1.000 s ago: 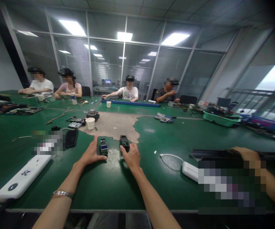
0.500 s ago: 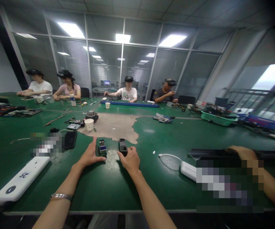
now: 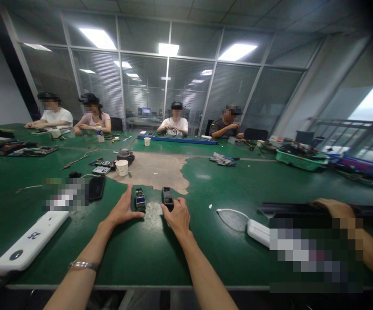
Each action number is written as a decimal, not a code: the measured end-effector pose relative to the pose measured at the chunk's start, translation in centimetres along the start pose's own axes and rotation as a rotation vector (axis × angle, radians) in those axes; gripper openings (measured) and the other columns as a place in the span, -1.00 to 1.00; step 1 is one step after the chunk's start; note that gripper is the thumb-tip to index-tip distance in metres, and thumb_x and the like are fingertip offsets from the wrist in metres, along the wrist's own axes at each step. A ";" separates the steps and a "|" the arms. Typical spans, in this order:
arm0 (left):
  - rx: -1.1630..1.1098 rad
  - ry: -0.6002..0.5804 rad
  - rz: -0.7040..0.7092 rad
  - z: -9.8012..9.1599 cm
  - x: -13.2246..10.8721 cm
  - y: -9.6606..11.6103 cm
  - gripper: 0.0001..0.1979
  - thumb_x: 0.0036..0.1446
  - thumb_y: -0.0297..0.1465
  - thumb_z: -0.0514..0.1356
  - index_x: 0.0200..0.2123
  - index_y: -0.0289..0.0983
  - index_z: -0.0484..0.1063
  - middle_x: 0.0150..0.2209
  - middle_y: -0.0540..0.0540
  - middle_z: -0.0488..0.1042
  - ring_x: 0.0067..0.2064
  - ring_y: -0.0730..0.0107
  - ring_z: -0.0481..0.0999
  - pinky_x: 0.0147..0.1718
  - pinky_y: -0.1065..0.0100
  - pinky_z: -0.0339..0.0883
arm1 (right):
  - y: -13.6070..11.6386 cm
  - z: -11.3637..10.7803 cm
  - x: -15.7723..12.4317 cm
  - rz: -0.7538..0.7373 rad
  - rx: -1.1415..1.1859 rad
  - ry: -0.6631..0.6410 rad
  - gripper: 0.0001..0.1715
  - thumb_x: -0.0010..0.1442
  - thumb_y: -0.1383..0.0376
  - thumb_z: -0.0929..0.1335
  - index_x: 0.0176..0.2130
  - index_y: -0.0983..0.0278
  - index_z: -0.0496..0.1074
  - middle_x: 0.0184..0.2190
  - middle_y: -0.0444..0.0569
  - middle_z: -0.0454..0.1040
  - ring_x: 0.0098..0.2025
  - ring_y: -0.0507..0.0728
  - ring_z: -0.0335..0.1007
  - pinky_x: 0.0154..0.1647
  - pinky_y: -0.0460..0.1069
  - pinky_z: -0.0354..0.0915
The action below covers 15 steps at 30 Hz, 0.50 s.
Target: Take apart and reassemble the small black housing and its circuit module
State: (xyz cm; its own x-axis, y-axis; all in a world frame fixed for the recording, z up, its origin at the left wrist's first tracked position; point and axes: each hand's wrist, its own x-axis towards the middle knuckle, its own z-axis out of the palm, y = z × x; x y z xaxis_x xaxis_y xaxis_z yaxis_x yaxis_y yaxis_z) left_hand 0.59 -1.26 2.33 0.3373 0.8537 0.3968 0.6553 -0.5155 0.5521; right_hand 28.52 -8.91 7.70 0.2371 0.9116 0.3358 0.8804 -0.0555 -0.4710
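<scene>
On the green tabletop lies a small circuit board module (image 3: 140, 199) with a dark blue screen. My left hand (image 3: 124, 211) rests at its left and near side, thumb and fingers spread apart; whether they touch the module I cannot tell. To the right is a dark grey plastic casing (image 3: 167, 196) with cut-out openings. My right hand (image 3: 178, 217) has its thumb and fingers around the near end of this casing. A bare worn patch of table separates the two pieces.
A white power strip (image 3: 34, 241) and a black phone (image 3: 96, 188) lie at left. A paper cup (image 3: 122, 168) stands beyond my left hand. Grey gloves (image 3: 222, 159) and a green basket (image 3: 301, 160) lie farther right. At right, another person's hand (image 3: 335, 209) touches a long black part. Several people sit opposite.
Both my hands and the two pieces keep their places. The view has shifted slightly. Across the table, the middle person's outstretched arm has drawn in towards the body.
</scene>
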 end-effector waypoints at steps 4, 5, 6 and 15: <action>-0.009 0.003 -0.006 0.0 0.0 0.2 0.56 -0.05 0.09 0.53 0.53 -0.23 -0.63 0.55 -0.56 -0.21 0.55 -0.37 -0.12 0.45 -0.29 -0.08 | -0.8 -0.2 0.2 -0.025 0.122 0.042 -0.56 0.33 0.04 0.44 -0.01 0.32 0.58 0.11 0.17 0.47 0.04 0.24 0.54 0.05 0.03 0.39; -0.014 0.008 -0.006 -0.1 0.0 0.3 0.56 -0.06 0.09 0.53 0.54 -0.23 -0.61 0.55 -0.55 -0.20 0.55 -0.37 -0.11 0.45 -0.29 -0.08 | -1.3 -0.3 0.2 -0.042 0.162 0.057 -0.57 0.33 0.04 0.44 0.00 0.32 0.58 0.10 0.16 0.48 0.05 0.24 0.54 0.07 0.02 0.39; -0.019 0.014 -0.004 -0.1 0.0 0.4 0.56 -0.07 0.09 0.53 0.54 -0.23 -0.59 0.55 -0.55 -0.19 0.55 -0.38 -0.10 0.45 -0.29 -0.07 | -1.9 -0.4 0.3 -0.062 0.201 0.071 -0.57 0.33 0.04 0.44 -0.01 0.32 0.58 0.09 0.15 0.49 0.05 0.24 0.53 0.09 0.02 0.39; -0.066 0.028 0.011 -0.2 -0.1 0.9 0.56 -0.08 0.00 0.55 0.53 -0.25 -0.61 0.52 -0.57 -0.06 0.52 -0.41 0.03 0.42 -0.31 0.00 | -8.9 -0.2 0.3 -0.144 0.297 -0.043 -0.59 0.25 0.01 0.48 -0.12 0.28 0.61 0.01 0.13 0.52 -0.01 0.22 0.54 0.05 0.02 0.39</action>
State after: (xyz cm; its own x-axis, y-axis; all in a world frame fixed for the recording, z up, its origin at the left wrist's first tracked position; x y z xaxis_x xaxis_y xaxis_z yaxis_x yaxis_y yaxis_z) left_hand 1.00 -1.81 2.97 0.3251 0.8459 0.4229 0.6052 -0.5297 0.5943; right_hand 20.82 -8.26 12.12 0.0958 0.9182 0.3844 0.7437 0.1907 -0.6407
